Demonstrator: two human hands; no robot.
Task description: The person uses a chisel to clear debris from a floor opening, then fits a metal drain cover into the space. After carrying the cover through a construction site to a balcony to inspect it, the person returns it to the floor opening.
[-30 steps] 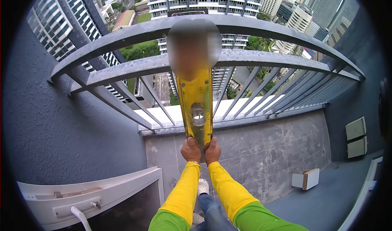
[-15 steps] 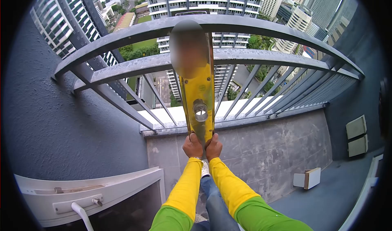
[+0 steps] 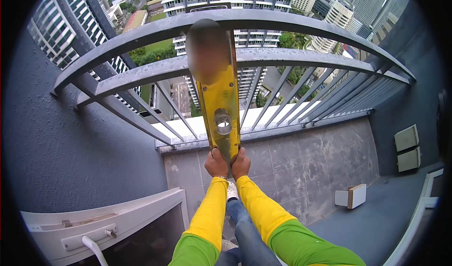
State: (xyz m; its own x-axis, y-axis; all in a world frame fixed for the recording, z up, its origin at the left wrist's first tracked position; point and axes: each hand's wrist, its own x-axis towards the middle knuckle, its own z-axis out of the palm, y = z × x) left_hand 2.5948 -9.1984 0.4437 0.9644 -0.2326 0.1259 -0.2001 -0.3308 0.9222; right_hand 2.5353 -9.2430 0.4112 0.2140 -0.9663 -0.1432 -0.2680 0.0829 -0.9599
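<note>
On our side of the railing [image 3: 292, 59], we grip the yellow panel [image 3: 217, 94] by its near-end edges, left hand [image 3: 215, 164] and right hand [image 3: 241, 165], probably the surest hold on something stiff and slick.

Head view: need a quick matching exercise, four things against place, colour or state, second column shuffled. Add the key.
Things:
1. shiny panel
2. railing
3. sleeves
4. door handle

Places, colours, states:
A. white, at the picture's lower left
B. gripped at its near end by the left hand and right hand
C. yellow towards the wrists, green higher up
D. grey, crossing the picture beyond the hands

Pairs: 1-B, 2-D, 3-C, 4-A
</note>
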